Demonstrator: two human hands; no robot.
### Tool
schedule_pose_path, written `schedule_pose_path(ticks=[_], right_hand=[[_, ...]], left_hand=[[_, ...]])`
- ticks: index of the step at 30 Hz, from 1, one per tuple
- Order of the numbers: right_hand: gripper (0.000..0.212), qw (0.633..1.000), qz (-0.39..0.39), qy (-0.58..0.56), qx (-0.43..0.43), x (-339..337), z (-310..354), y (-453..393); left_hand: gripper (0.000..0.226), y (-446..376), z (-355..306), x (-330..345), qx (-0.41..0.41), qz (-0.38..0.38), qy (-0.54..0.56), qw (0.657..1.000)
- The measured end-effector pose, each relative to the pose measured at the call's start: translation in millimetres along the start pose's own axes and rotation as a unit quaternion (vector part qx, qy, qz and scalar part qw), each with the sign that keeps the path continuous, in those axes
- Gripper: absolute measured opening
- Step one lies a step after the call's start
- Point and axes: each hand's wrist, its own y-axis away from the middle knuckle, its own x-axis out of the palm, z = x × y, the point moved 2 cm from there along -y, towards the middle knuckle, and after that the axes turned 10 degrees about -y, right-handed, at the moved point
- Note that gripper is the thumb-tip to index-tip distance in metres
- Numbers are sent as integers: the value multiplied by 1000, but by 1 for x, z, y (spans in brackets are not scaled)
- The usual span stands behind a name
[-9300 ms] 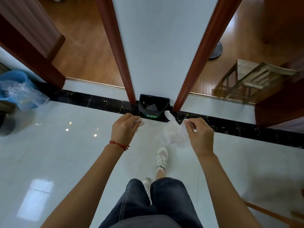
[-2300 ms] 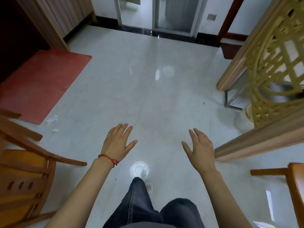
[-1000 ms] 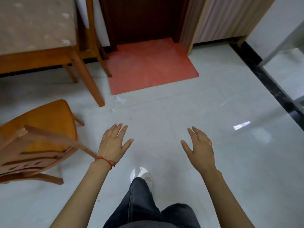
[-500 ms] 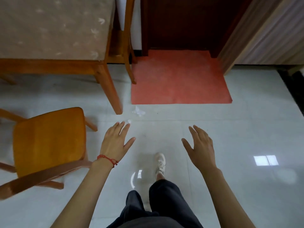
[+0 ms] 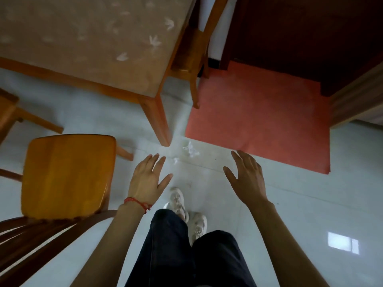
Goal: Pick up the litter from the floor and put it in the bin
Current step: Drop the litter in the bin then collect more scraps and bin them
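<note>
The person stands over the white floor (image 5: 290,204) with both arms out in front. The left hand (image 5: 148,181) is held flat with its fingers straight and spread, holding nothing; the right hand (image 5: 246,177) is the same, palm down and empty. Neither touches anything.

The litter lies ahead of them, between the two hands and a little beyond: a crumpled bit of white paper (image 5: 190,150) on the tile just off the edge of the red mat (image 5: 259,121), and a smaller white scrap (image 5: 176,160) nearer the left fingertips. Both sit close to the foot of the table leg (image 5: 159,121).

What could go wrong, as I see it: the pieces are white on a pale glossy floor, so the small scrap is easy to miss or leave behind. It looks light, too, and a quick reach could waft or flick it under the table (image 5: 83,38). Bending down here, the left arm is close to the chair (image 5: 66,175), and the table leg is just beside the paper, so a knock is likely if the reach is careless.

As for containers, no bin shows from here, so I cannot say what is in it or how far the carry is.
</note>
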Motion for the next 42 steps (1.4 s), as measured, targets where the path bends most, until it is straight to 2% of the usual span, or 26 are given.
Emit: schedule_pose_path(ticks=[9,15,18,20,25,30,36,42], right_hand=[[51,999,39,-10,9,41,-4,-89],[52,997,75,-19,9,71,-24,-144],[52,994,103,-21,1,100,-45,-175],[52,992,120,-17,-14,125,-64,-197],[51,992,121,-12,-42,200,-120,-248],[51,990,124,-2,-70,303,-182,-290],[52,987,149,11,-52,438,-262,-320],[52,986,160,-20,-45,545,-313,-348]], left_hand=[[93,-98,24,20,24,31,8,999],[89,-148,33,45,11,34,6,999],[68,-170,35,76,-21,33,6,999],[55,-189,37,104,-39,10,10,999],[52,-237,46,187,-92,-18,30,995],[50,-281,58,296,-135,-38,51,989],[51,-323,66,432,-158,-37,75,984],[49,-347,70,537,-185,-47,101,976]])
